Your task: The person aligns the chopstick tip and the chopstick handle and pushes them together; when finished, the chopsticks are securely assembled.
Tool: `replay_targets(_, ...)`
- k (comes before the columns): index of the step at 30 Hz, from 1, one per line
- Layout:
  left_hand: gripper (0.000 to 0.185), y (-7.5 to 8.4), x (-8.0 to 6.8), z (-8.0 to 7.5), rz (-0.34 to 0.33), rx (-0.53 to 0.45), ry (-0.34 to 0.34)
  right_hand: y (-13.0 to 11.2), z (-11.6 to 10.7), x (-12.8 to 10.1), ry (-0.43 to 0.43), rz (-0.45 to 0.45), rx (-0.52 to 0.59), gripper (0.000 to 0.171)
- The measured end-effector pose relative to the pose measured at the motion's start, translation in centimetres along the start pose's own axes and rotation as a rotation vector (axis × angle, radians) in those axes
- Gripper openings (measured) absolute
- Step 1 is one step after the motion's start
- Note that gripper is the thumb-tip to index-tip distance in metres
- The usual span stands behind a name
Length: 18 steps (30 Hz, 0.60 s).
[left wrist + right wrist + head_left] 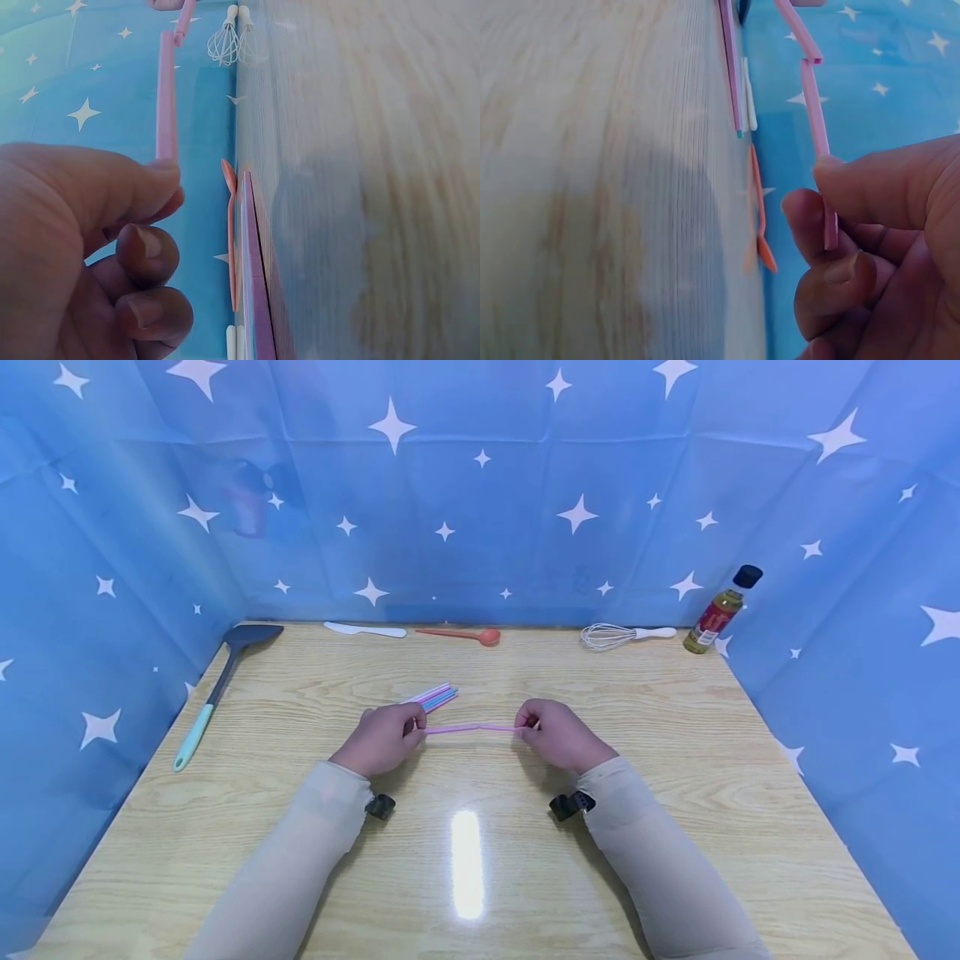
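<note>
Both hands pinching one pink straw [471, 727] – frame centre, above the table [675, 827].
Left hand [382, 739] and right hand [557, 735] grasp opposite ends; straw bundle [433, 697] just behind, oil bottle [722, 610] upper right.

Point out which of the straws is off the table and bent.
The pink straw pinched at its ends between the left hand and right hand, kinked mid-length. The other straws lie bundled on the table behind the left hand.

Head above—wrists close, sharing straw [471, 727].
</note>
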<state>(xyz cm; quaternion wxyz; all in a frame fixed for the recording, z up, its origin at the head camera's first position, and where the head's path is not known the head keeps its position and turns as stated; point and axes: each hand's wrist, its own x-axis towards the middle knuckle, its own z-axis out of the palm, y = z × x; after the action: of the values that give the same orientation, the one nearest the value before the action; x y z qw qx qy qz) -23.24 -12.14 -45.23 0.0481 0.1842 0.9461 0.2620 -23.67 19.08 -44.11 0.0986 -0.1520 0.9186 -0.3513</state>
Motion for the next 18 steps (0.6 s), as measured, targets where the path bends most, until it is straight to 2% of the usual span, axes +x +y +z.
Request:
replay_targets(6, 0.006, -0.12, -0.08, -0.09, 0.002, -0.012, 0.01, 0.07, -0.19, -0.06, 0.028, -0.003, 0.018, 0.007)
replay_targets(18, 0.004, 0.1, -0.25, -0.27, 0.001, -0.03, 0.037, -0.03, -0.22, -0.1, 0.022, -0.012, 0.04, 0.007)
